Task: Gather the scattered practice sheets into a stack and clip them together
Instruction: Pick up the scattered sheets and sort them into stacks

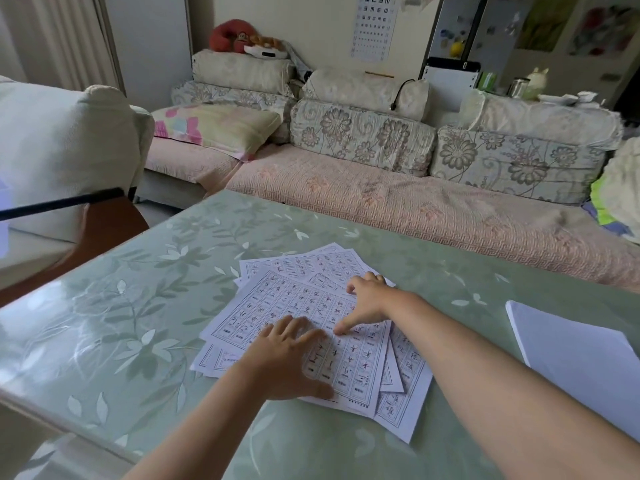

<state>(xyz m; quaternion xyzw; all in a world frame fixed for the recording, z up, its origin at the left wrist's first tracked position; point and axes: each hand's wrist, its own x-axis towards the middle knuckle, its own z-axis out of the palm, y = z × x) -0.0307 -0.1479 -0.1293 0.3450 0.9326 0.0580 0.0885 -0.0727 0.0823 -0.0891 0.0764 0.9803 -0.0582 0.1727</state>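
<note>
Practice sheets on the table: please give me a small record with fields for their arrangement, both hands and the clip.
sheets: practice sheets, fanned, overlapping, not squared, on the green table
left hand: flat on the top sheet, fingers spread
right hand: rests on the sheets, one fingertip pressing
clip: none visible
nearby: blank white paper, at right, apart

Pale green glossy desk, white leaf print. White paper practice sheets, black grids, red and black characters. Blank white paper stack right. Far: pink quilted sofa seat, grey-floral cushions.
</note>
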